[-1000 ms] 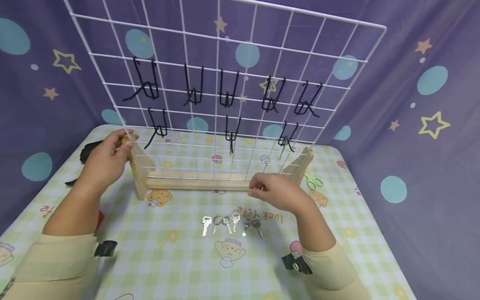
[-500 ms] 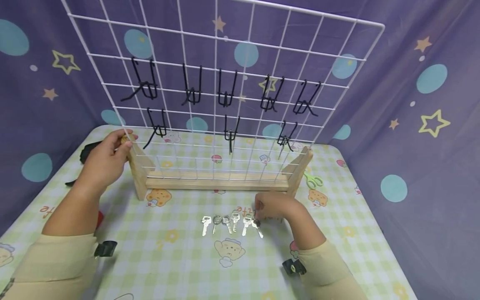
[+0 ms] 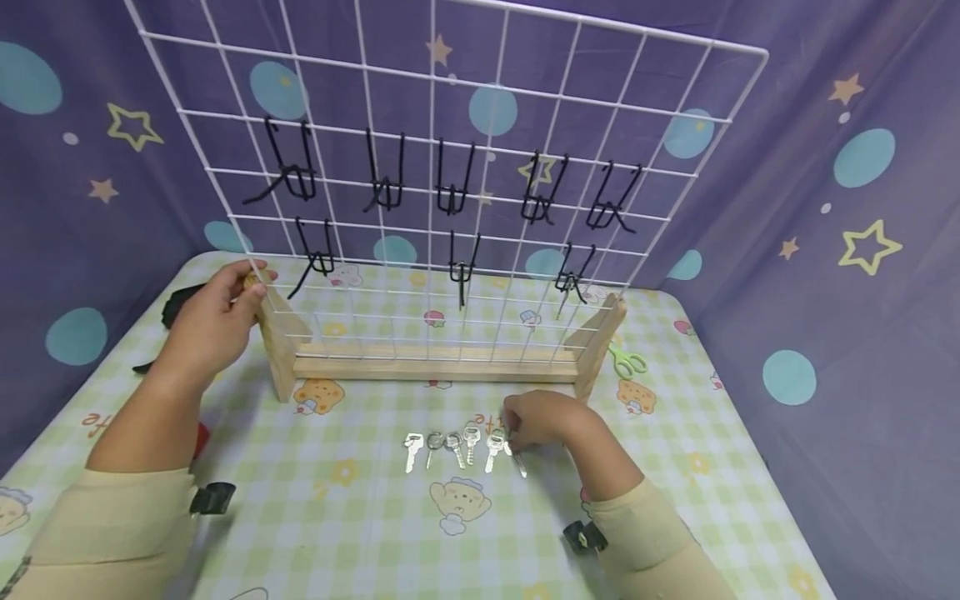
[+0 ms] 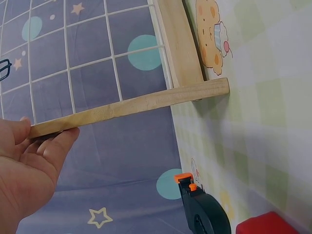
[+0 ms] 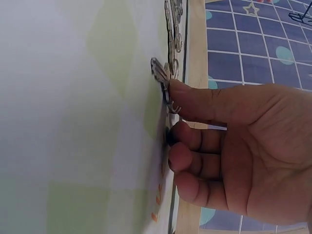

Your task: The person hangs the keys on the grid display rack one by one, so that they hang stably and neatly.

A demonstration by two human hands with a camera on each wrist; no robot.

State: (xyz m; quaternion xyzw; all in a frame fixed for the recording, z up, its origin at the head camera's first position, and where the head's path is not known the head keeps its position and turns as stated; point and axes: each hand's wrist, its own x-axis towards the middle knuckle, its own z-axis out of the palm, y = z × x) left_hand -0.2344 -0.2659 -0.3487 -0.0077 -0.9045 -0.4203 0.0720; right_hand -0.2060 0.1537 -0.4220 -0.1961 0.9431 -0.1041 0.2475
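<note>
My left hand [image 3: 210,321] grips the upper end of the wooden side support [image 3: 273,342] of a white wire grid rack [image 3: 397,133]; in the left wrist view the thumb and fingers lie on either side of the wood. My right hand [image 3: 543,419] is low over the right end of a row of silver keys [image 3: 413,450]. Its thumb and a mostly hidden finger pinch the rightmost key [image 5: 160,73] by its head and ring, and the key looks tilted against the cloth. The other fingers are curled beside it.
Several black hooks [image 3: 452,196] hang on the grid in two rows; keys seem to hang from two lower ones. Green scissors [image 3: 627,362] lie right of the rack. At the left are a black tool with orange tabs [image 4: 207,212] and a red object [image 4: 268,225].
My right hand has moved from the rack's wooden base down and forward to the rightmost key, which it now pinches. The left hand has stayed on the side support.
</note>
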